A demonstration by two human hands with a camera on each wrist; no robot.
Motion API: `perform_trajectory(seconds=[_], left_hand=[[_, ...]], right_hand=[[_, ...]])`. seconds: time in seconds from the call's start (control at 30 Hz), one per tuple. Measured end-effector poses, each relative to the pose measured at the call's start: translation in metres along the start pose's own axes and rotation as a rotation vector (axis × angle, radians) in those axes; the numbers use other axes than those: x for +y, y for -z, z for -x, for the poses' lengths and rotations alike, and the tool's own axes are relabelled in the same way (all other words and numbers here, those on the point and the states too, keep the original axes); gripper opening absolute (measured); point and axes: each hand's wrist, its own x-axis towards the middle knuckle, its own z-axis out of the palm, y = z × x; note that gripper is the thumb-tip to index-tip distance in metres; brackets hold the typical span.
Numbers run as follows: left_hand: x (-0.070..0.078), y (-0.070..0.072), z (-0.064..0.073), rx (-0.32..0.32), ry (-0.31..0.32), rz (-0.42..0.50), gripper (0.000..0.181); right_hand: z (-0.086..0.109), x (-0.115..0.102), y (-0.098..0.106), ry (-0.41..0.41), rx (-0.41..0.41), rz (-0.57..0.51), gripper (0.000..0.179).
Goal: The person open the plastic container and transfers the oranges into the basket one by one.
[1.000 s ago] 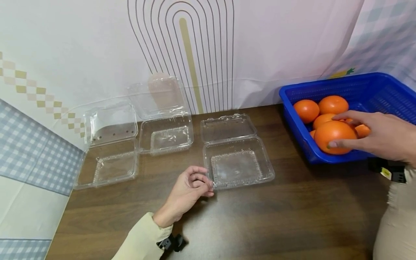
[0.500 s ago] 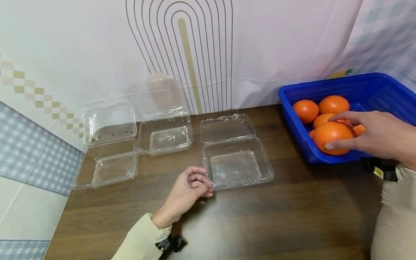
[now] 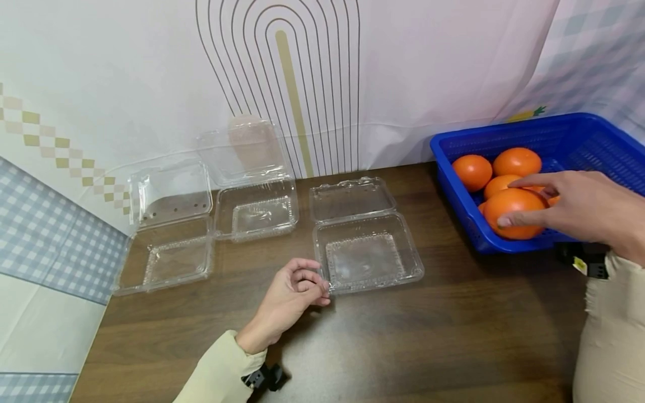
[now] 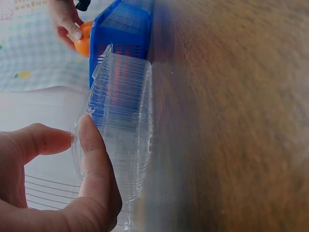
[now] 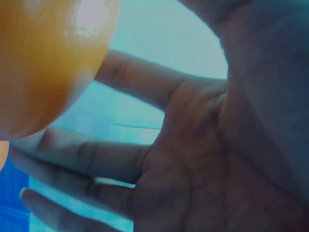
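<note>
My left hand (image 3: 287,302) pinches the near left corner of a clear plastic clamshell box (image 3: 365,257) between thumb and finger. That box lies with its lid folded back on the table, and the left wrist view shows its rim between my fingertips. At the right, my right hand (image 3: 589,210) grips a large orange (image 3: 516,212) at the near left corner of a blue plastic basket (image 3: 496,246). Thumb and fingers lie on opposite sides of the fruit; the right wrist view shows this orange (image 5: 46,63) close up. Several more oranges (image 3: 472,172) sit in the basket, partly hidden by the hand.
Two more clear clamshell boxes, one at the far left (image 3: 176,260) and one behind it toward the middle (image 3: 259,215), stand with lids raised against the cloth-covered wall (image 3: 403,67). Brown wooden table (image 3: 403,341) lies in front.
The right hand and the orange it holds have shifted slightly left within the basket's corner. My left hand stays at the box corner.
</note>
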Motion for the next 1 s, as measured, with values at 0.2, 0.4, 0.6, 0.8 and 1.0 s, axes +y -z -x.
perform_trajectory(seconds=[0.2, 0.4, 0.6, 0.8, 1.0], left_hand=[[0.0, 0.0, 0.0, 0.0, 0.0, 0.001, 0.046], [0.0, 0.001, 0.0, 0.003, -0.006, 0.001, 0.046], [-0.001, 0.0, 0.0, 0.001, -0.009, -0.002, 0.046], [0.0, 0.0, 0.0, 0.0, -0.01, -0.004, 0.045], [-0.001, 0.0, -0.001, 0.002, -0.012, -0.003, 0.046]], right_hand=[[-0.002, -0.005, 0.001, 0.053, -0.015, 0.002, 0.087], [-0.012, -0.009, -0.008, 0.119, -0.009, -0.007, 0.075], [-0.02, -0.007, -0.013, 0.111, -0.012, 0.071, 0.075], [-0.022, -0.007, -0.013, 0.093, -0.032, 0.084, 0.073], [-0.021, -0.008, -0.013, 0.093, -0.03, 0.065, 0.068]])
